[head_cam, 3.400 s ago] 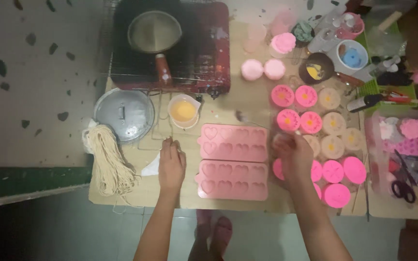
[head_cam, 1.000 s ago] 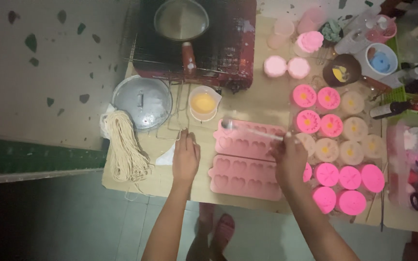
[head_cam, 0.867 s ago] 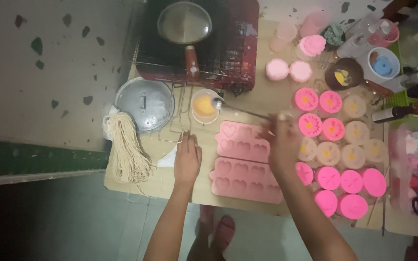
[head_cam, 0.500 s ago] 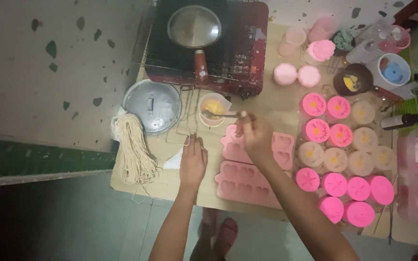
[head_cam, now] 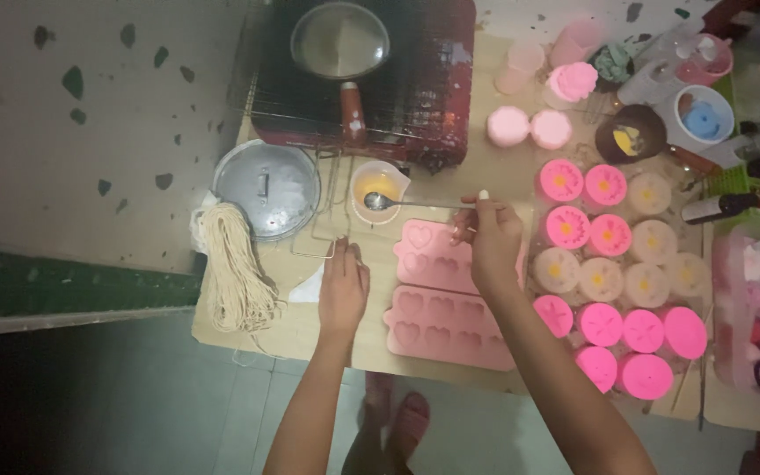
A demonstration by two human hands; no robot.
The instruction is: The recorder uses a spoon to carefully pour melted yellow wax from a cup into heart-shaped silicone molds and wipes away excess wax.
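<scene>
My right hand (head_cam: 488, 236) holds a metal spoon (head_cam: 398, 203) by its handle, with the bowl of the spoon over a small white cup of yellow liquid (head_cam: 377, 187). My left hand (head_cam: 343, 288) rests flat on the wooden table (head_cam: 371, 339), just left of two pink silicone moulds with heart shapes (head_cam: 447, 310). The right forearm crosses over the moulds.
A saucepan (head_cam: 339, 41) sits on a dark red stove (head_cam: 424, 79) at the back. A steel lid (head_cam: 266, 186) and a bundle of cream string (head_cam: 232, 277) lie at the left. Several round pink and cream moulds (head_cam: 617, 264) fill the right side, with bowls and bottles behind.
My right hand lifted off the heart moulds with the spoon and swung left to the cup of yellow liquid. The left hand stayed put on the table.
</scene>
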